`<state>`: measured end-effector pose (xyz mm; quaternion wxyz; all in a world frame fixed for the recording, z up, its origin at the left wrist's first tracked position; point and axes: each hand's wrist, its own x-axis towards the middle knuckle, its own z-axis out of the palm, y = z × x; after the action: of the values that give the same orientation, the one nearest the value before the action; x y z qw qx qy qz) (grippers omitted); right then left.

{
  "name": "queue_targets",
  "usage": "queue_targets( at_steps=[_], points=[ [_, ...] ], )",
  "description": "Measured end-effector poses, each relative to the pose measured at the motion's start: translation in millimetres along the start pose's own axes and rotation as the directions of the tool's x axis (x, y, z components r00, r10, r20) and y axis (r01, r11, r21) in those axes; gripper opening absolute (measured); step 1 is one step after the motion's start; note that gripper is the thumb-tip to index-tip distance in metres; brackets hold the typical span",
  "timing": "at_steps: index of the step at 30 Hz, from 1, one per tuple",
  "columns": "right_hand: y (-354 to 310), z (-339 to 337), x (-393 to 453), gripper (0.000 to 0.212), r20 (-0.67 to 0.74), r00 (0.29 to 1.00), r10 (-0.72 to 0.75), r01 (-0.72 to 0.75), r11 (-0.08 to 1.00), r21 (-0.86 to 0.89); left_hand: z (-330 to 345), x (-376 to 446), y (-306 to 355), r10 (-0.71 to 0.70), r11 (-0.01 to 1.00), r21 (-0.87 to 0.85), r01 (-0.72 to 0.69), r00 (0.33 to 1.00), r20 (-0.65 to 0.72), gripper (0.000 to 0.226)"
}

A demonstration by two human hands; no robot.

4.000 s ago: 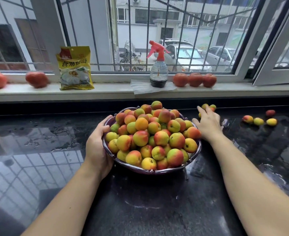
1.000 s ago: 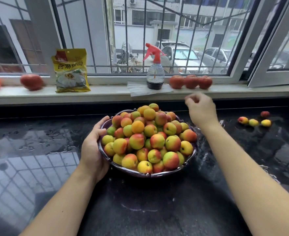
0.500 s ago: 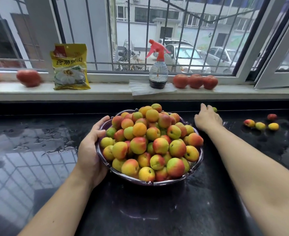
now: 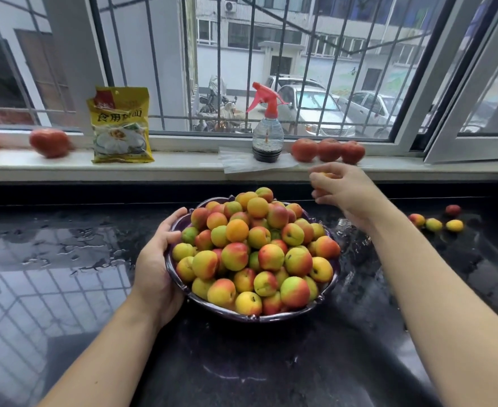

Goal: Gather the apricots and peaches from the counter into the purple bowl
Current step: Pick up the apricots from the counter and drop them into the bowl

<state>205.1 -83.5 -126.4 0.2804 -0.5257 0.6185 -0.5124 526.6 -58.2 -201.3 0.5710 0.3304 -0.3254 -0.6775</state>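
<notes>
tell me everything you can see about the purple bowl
The bowl is dark glossy purple with a wavy, scalloped rim, and looks like glass or glazed ceramic. It stands upright on the wet black counter, below the windowsill. It is heaped well above its rim with fruit, yellow, orange and red-blushed, which hides the inside. The left hand holds its left rim, fingers curled over the edge. The right hand is above and apart from it.

Windowsill point(image 4: 183, 168) behind the counter: two tomatoes point(image 4: 49, 142) at left; a yellow packet point(image 4: 120, 126) leaning upright against the window frame; a spray bottle point(image 4: 267, 133) with red trigger standing on a paper sheet point(image 4: 236, 163); three tomatoes point(image 4: 328, 149) in a touching row just right of it. Window bars point(image 4: 249, 54) and parked cars point(image 4: 312, 111) beyond.
</notes>
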Motion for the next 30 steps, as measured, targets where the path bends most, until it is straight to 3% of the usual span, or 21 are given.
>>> queue_targets(
  at_steps=[3, 7, 11, 15, 18, 20, 23, 30],
  points=[
    [-33, 23, -18, 0.023, 0.116, 0.991, -0.066, 0.076, 0.993, -0.090, 2, -2, 1, -0.001, 1.000, -0.007, 0.001, 1.000, -0.005, 0.043],
    [-43, 53, -21, 0.025, 0.049, 0.998, -0.046, 0.057, 0.965, -0.256, 3, -3, 2, -0.003, 1.000, -0.007, 0.003, 1.000, -0.021, 0.044],
    [-36, 53, -23, 0.023, 0.041, 0.998, -0.039, 0.046, 0.978, -0.202, 3, -3, 2, -0.007, 1.000, -0.013, 0.006, 1.000, -0.023, 0.044],
    [4, 20, -7, 0.024, -0.288, 0.957, 0.013, -0.041, 0.995, -0.094, 3, -3, 2, 0.000, 1.000, -0.009, -0.001, 1.000, -0.028, 0.045],
    [48, -4, 3, 0.020, -0.452, 0.890, 0.058, -0.250, 0.892, -0.377, 3, -3, 2, 0.000, 1.000, -0.002, 0.000, 1.000, -0.026, 0.045],
    [75, -11, 7, 0.034, -0.412, 0.907, 0.087, -0.326, 0.765, -0.556, 3, -3, 2, -0.005, 1.000, -0.004, 0.004, 1.000, -0.025, 0.045],
    [99, -12, 21, 0.048, -0.313, 0.947, 0.072, -0.281, 0.657, -0.700, 2, -1, 2, -0.003, 1.000, 0.003, 0.003, 1.000, -0.018, 0.045],
    [110, -26, 61, 0.059, -0.282, 0.942, 0.182, -0.335, 0.569, -0.751, 0, 2, 0, -0.014, 1.000, -0.008, 0.014, 1.000, -0.004, 0.046]
  ],
)
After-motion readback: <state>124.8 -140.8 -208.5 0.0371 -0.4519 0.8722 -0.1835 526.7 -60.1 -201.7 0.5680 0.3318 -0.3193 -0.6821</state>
